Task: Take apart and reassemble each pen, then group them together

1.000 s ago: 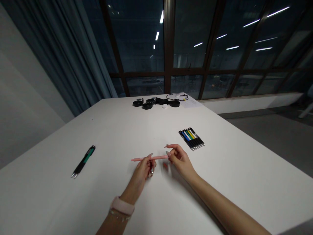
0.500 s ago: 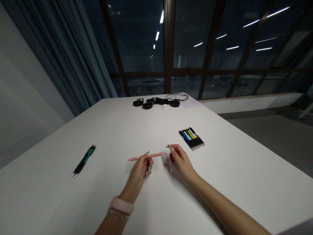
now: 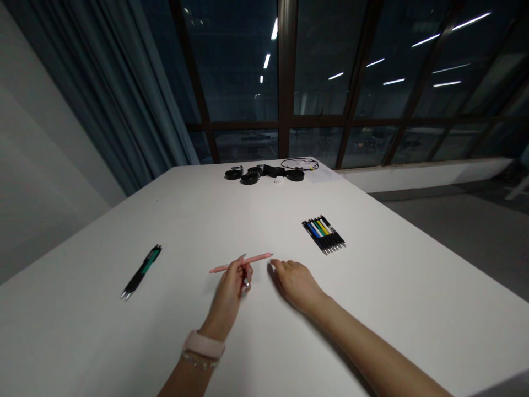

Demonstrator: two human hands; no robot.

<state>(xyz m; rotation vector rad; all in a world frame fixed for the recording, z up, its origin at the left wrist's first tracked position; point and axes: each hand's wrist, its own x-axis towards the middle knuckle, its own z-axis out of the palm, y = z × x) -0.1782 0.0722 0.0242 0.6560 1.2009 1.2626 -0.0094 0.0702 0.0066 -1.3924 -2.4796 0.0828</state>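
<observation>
A slim pink pen (image 3: 258, 258), its dark tip pointing right, is pinched between the thumb and fingers of my left hand (image 3: 235, 278). The pen is tilted slightly, its right end higher in the view. Just right of the tip, apart from it, my right hand (image 3: 295, 281) is low over the white table (image 3: 264, 342), back up. Its fingers curl down and under, so whatever they hold is hidden. A row of several pens (image 3: 324, 234) with blue, white, green and yellow parts lies beyond my right hand. Two black-and-green pens (image 3: 141, 272) lie side by side at the left.
Black round parts (image 3: 249, 178) are grouped at the table's far end, with a small white piece (image 3: 278, 180) beside them. A coiled black cable (image 3: 300, 164) and a paper sheet (image 3: 324, 175) are at the far right corner. Windows and a blue curtain stand behind.
My right hand has turned palm down and moved slightly left and lower, covering the spot where a small reddish thing showed. My left hand has shifted slightly left with the pink pen.
</observation>
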